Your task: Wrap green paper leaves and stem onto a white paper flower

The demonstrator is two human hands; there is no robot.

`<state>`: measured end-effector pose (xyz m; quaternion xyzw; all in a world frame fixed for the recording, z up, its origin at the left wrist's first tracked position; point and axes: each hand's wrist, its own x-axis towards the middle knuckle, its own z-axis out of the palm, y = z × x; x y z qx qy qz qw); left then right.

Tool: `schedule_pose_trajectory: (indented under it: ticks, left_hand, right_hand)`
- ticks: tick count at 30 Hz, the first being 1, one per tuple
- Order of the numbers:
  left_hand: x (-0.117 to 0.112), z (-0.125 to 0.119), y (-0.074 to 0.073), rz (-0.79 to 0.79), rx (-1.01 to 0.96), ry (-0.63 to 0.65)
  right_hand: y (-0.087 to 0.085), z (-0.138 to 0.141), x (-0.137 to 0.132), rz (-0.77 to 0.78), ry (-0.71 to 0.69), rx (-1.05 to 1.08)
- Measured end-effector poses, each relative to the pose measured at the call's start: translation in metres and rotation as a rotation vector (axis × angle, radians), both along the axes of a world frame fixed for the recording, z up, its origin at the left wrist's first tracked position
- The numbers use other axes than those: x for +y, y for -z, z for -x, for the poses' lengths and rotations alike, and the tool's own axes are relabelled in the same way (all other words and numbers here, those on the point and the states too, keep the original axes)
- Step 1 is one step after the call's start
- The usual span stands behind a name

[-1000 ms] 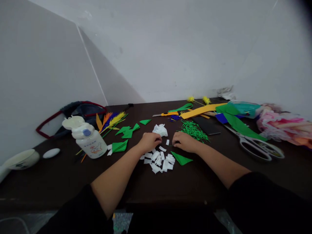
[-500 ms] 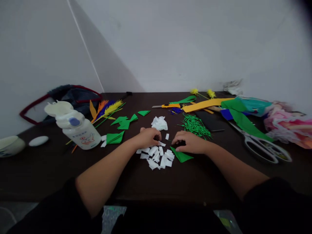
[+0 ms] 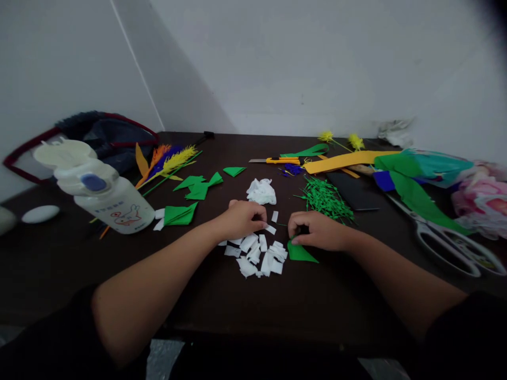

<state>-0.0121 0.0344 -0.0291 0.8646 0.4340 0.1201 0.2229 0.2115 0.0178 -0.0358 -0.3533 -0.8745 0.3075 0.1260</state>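
Both my forearms rest on the dark table. My left hand is curled, its fingertips pinching a small white paper piece above a pile of several cut white pieces. My right hand is curled a short gap to the right. Its fingertips are closed on what looks like a thin green strip that points toward the left hand. Its heel lies over a green paper triangle. A crumpled white paper lies just beyond the hands.
A white glue bottle stands at the left, near folded green pieces and paper feather flowers. Green shreds, a utility knife, a yellow strip, scissors and a doll lie at the right. A bag sits far left.
The view has tipped down and closer. Both hands stayed at the white pile, with the right hand sliding slightly right over the green triangle.
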Motion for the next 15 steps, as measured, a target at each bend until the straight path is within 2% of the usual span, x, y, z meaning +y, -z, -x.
schedule_pose_trajectory:
  ticks: [3, 6, 10, 15]
  left_hand:
    - [-0.003, -0.003, -0.003, -0.013, -0.051, -0.002]
    - [-0.008, -0.007, -0.005, 0.002, -0.205, -0.009]
    - [-0.015, -0.016, -0.003, 0.133, -0.342, 0.017]
    - [-0.015, -0.021, -0.002, 0.287, -0.533, -0.034]
  right_hand:
    - [0.001, -0.002, 0.001, 0.087, 0.072, 0.043]
    - [-0.003, -0.001, 0.004, 0.16, 0.108, 0.141]
    - [-0.013, 0.006, 0.011, 0.146, 0.182, 0.201]
    - [-0.021, 0.016, 0.021, 0.149, 0.171, 0.288]
